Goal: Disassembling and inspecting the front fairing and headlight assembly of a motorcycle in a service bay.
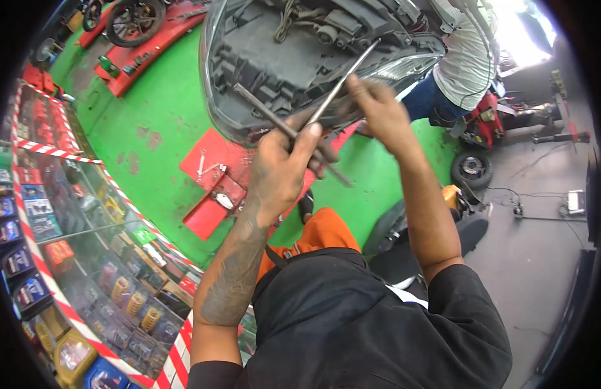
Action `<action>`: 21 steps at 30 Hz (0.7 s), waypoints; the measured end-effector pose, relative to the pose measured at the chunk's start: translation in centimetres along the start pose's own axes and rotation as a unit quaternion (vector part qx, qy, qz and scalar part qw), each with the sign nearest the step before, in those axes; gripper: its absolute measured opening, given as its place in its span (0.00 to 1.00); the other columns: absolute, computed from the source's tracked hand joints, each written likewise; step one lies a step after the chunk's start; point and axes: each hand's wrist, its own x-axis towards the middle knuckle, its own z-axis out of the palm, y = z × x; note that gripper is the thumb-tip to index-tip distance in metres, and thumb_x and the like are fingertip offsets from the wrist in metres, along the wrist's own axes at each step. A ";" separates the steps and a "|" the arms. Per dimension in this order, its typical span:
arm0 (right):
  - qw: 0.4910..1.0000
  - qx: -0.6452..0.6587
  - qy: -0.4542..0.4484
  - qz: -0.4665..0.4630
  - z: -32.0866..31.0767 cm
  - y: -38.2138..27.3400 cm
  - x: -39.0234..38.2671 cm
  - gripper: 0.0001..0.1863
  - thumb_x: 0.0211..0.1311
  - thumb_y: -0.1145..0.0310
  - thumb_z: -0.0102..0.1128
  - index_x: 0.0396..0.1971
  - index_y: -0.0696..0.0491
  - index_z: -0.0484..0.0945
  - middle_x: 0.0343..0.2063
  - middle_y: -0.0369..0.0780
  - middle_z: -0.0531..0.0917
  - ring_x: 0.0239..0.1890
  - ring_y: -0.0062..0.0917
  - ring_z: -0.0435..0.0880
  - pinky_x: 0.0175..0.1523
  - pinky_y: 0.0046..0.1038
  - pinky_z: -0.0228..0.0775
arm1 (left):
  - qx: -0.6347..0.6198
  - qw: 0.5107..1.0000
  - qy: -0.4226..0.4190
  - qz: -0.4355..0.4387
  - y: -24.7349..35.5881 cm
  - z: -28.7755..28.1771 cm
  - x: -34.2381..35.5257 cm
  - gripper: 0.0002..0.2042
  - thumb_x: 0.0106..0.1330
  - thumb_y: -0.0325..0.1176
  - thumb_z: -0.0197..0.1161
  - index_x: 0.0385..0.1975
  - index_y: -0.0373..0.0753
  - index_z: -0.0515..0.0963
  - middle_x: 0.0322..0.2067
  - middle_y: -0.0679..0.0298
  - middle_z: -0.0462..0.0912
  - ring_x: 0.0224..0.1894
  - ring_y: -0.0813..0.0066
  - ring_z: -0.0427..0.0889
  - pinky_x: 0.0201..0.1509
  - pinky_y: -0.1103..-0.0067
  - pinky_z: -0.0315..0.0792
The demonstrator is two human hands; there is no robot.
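Note:
My left hand (284,165) is closed round two metal tools that cross in its grip: a dull dark bar (255,100) slanting down to the right and a shiny slim rod (333,94) slanting up to the right. My right hand (381,113) is on the shiny rod, thumb along it, its fingers partly blurred and hidden. Just beyond both hands lies a large grey and black headlamp-like housing (268,52) with a clear rim, cables and moulded fittings; the rod's far end overlaps it in the view.
Below are a red stand (203,155) with small tools, and green flooring (132,194). A taped glass display case (86,214) flanks my left. A co-worker in white (469,58) stands at upper right. A loose wheel (472,168) and black seat (430,249) lie right.

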 end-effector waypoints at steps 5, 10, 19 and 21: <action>0.980 -0.068 0.183 -0.031 -4.4 0.1 -0.9 0.24 0.65 0.57 0.63 0.53 0.59 0.76 0.21 0.34 0.80 0.24 0.13 0.74 0.28 0.18 0.63 | -0.441 0.892 -0.027 -0.097 -1.9 0.8 0.9 0.18 0.73 0.42 0.52 0.47 0.31 0.76 0.32 0.57 0.82 0.28 0.74 0.80 0.32 0.77 0.76; 0.963 -0.206 0.165 -0.052 -6.9 0.5 1.6 0.26 0.64 0.57 0.63 0.56 0.57 0.75 0.21 0.35 0.80 0.24 0.14 0.74 0.29 0.20 0.63 | -0.406 0.913 -0.019 -0.046 -3.9 1.8 0.3 0.17 0.73 0.42 0.52 0.40 0.30 0.76 0.30 0.56 0.82 0.29 0.74 0.81 0.32 0.78 0.77; 0.938 -0.302 0.157 -0.066 -7.4 1.6 3.7 0.29 0.64 0.50 0.61 0.55 0.59 0.77 0.23 0.41 0.84 0.26 0.18 0.79 0.34 0.22 0.69 | -0.381 0.924 -0.019 -0.020 -5.5 1.1 -0.8 0.15 0.73 0.36 0.51 0.44 0.27 0.76 0.25 0.57 0.82 0.25 0.76 0.80 0.29 0.80 0.76; 0.935 -0.312 0.153 -0.074 -7.3 1.7 3.7 0.28 0.65 0.50 0.61 0.54 0.59 0.77 0.24 0.41 0.85 0.26 0.18 0.79 0.34 0.22 0.69 | -0.366 0.931 -0.003 -0.008 -6.2 0.9 -1.2 0.15 0.73 0.35 0.52 0.46 0.27 0.76 0.23 0.58 0.81 0.23 0.77 0.79 0.27 0.81 0.74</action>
